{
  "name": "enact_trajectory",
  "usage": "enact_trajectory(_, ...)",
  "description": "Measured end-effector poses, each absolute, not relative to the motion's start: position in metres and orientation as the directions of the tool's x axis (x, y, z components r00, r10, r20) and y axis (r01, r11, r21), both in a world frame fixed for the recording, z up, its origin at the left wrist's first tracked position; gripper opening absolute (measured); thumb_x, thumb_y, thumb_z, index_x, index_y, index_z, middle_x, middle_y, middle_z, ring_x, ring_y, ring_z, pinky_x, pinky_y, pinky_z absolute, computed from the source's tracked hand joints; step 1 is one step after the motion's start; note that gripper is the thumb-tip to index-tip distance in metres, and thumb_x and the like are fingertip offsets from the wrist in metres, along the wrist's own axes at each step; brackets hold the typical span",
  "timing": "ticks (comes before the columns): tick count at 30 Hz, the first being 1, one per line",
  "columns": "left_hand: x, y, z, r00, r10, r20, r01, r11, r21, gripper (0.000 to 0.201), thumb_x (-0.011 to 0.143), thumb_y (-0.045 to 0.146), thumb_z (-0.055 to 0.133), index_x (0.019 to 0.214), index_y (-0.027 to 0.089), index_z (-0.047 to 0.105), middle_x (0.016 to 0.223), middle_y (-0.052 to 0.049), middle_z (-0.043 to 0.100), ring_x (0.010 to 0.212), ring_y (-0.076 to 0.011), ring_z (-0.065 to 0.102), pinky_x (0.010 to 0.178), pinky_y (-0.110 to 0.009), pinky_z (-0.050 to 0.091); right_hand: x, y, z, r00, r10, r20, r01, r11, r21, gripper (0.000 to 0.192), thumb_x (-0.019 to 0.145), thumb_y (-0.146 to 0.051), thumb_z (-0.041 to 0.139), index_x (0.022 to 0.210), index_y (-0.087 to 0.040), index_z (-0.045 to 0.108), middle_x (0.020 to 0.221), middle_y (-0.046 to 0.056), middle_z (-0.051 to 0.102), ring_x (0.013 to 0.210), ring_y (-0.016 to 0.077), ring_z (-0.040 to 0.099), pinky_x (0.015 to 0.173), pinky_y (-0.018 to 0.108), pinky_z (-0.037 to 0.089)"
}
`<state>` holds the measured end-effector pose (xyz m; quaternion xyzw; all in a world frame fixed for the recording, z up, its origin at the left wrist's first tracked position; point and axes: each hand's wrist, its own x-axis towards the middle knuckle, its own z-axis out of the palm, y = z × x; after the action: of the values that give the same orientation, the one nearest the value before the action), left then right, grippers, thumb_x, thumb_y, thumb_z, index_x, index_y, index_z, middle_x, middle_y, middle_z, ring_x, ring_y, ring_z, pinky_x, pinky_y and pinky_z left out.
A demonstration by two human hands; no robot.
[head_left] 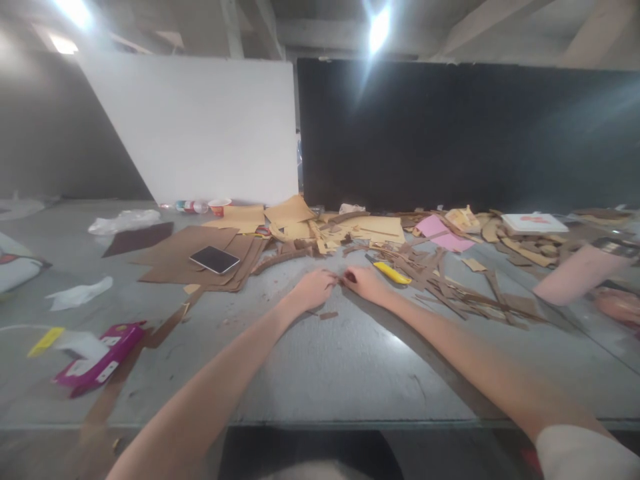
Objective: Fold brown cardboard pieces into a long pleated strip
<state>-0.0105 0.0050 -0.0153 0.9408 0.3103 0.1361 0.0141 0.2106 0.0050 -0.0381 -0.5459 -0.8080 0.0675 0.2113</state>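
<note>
Hands [340, 283] met on table [350, 360], cardboard scraps [425, 267] nr

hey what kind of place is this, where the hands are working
Probably a craft or model-making workbench in a workshop. Cardboard offcuts litter the grey table, a yellow utility knife lies by the right hand, and the left hand meets it over a small scrap.
</note>
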Motion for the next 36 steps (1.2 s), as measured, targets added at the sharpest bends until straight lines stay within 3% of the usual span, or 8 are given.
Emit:
enact_trajectory(7,-0.008,-0.001,-0.014,0.720,0.658,0.221,0.660,-0.747,0.075,0.038,0.097,0.006,0.046,0.122,0.016,0.074,0.123,-0.012,0.076,0.122,-0.0247,0.066,0.102,-0.034,0.053,0.210,0.002,-0.036,-0.315,0.910,0.271,0.840,0.400,-0.368,0.014,0.102,-0.028,0.065,0.092,-0.019,0.069,0.086,0.004,0.074,0.077,0.0170,0.063,0.073,0.028,0.036)
enact_trajectory(14,-0.006,0.003,-0.019,0.795,0.567,0.216,0.572,-0.819,0.046,0.038,0.095,0.004,0.051,0.120,0.017,0.076,0.126,-0.012,0.075,0.123,-0.0257,0.065,0.106,-0.037,0.051,0.211,0.001,-0.039,-0.269,0.917,0.296,0.841,0.373,-0.392,0.011,0.101,-0.027,0.065,0.093,-0.019,0.068,0.085,0.003,0.074,0.076,0.0175,0.064,0.073,0.028,0.039)
enact_trajectory(22,0.004,-0.001,-0.020,0.753,0.624,0.210,0.635,-0.772,0.016,0.034,0.096,0.007,0.052,0.117,0.013,0.077,0.115,-0.014,0.076,0.116,-0.0280,0.067,0.102,-0.036,0.052,0.213,-0.002,-0.042,-0.227,0.910,0.347,0.897,0.334,-0.290,0.021,0.106,-0.033,0.060,0.090,-0.019,0.066,0.092,0.007,0.075,0.087,0.0215,0.067,0.081,0.033,0.040)
enact_trajectory(27,-0.001,0.001,-0.025,0.760,0.599,0.250,0.612,-0.790,0.033,0.035,0.099,0.008,0.050,0.121,0.016,0.076,0.119,-0.013,0.075,0.119,-0.0263,0.065,0.104,-0.035,0.050,0.211,-0.005,-0.039,-0.240,0.906,0.348,0.892,0.347,-0.289,0.017,0.103,-0.034,0.065,0.093,-0.020,0.068,0.093,0.006,0.074,0.089,0.0216,0.066,0.086,0.034,0.040)
enact_trajectory(32,-0.003,0.001,-0.029,0.754,0.596,0.274,0.605,-0.794,0.061,0.036,0.100,0.010,0.048,0.122,0.017,0.076,0.123,-0.013,0.073,0.122,-0.0254,0.064,0.107,-0.035,0.050,0.211,-0.004,-0.042,-0.224,0.899,0.377,0.907,0.334,-0.258,0.015,0.097,-0.036,0.073,0.097,-0.021,0.072,0.109,0.010,0.068,0.109,0.0280,0.059,0.093,0.039,0.039)
enact_trajectory(36,-0.003,0.002,-0.031,0.728,0.612,0.309,0.607,-0.785,0.124,0.038,0.099,0.008,0.048,0.125,0.017,0.074,0.124,-0.012,0.074,0.124,-0.0247,0.063,0.111,-0.037,0.049,0.212,0.001,-0.046,-0.199,0.922,0.332,0.905,0.303,-0.298,0.015,0.098,-0.035,0.072,0.093,-0.020,0.073,0.106,0.009,0.067,0.108,0.0276,0.057,0.093,0.040,0.038)
